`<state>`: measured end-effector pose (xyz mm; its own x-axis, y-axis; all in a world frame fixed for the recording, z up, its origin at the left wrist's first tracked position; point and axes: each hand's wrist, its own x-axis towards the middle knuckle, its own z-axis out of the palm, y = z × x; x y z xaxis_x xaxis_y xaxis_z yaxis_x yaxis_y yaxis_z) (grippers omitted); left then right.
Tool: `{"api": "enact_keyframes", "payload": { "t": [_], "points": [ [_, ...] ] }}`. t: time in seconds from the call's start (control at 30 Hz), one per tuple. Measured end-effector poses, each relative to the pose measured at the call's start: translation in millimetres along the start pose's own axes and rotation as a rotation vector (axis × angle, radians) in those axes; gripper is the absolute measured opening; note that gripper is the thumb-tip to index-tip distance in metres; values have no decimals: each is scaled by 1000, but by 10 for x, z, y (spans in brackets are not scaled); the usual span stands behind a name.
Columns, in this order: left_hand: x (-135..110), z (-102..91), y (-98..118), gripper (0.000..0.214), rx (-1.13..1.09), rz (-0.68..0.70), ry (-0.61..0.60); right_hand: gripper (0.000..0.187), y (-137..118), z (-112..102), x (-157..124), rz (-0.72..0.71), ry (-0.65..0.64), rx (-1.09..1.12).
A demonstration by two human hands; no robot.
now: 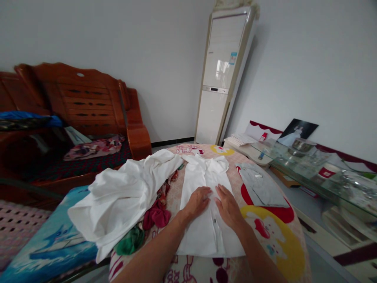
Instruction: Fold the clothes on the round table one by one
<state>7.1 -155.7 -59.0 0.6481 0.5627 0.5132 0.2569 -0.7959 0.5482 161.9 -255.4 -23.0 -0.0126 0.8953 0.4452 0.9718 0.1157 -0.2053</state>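
A white shirt [197,232] lies flat on the round table, its collar end away from me and its front opening running down the middle. My left hand [198,201] rests on the shirt just left of that opening, fingers slightly bent. Right of the opening, my right hand [228,206] lies flat on the cloth with its fingers stretched out. Neither hand holds anything. To the left is a loose heap of white cloth [123,192]. A folded grey garment [259,184] sits on the right side of the table.
A patterned tablecloth [272,243] covers the table. Crimson cloth [157,214] and green cloth [131,239] stick out beside the white heap. A wooden sofa [79,102] stands at left, a tall air conditioner [216,74] behind. Along the right runs a glass shelf [312,177] with several items.
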Motion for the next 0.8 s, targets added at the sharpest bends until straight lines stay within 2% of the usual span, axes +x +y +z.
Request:
{"api": "enact_keyframes", "payload": {
  "t": [0.1,0.23,0.37,0.53,0.8],
  "points": [
    [-1,-30,-26,47,110,-79,4,50,14,130,128,52,-7,-16],
    [9,-90,21,49,277,-91,-154,49,26,348,90,77,-142,-71],
    [10,-113,94,49,368,-73,-255,50,38,404,46,82,-159,-91],
    [-28,-91,97,51,451,-10,-242,50,39,383,60,85,-167,-101],
    [-62,-39,36,55,499,11,-239,48,23,391,62,85,-151,-97]
  ]
}}
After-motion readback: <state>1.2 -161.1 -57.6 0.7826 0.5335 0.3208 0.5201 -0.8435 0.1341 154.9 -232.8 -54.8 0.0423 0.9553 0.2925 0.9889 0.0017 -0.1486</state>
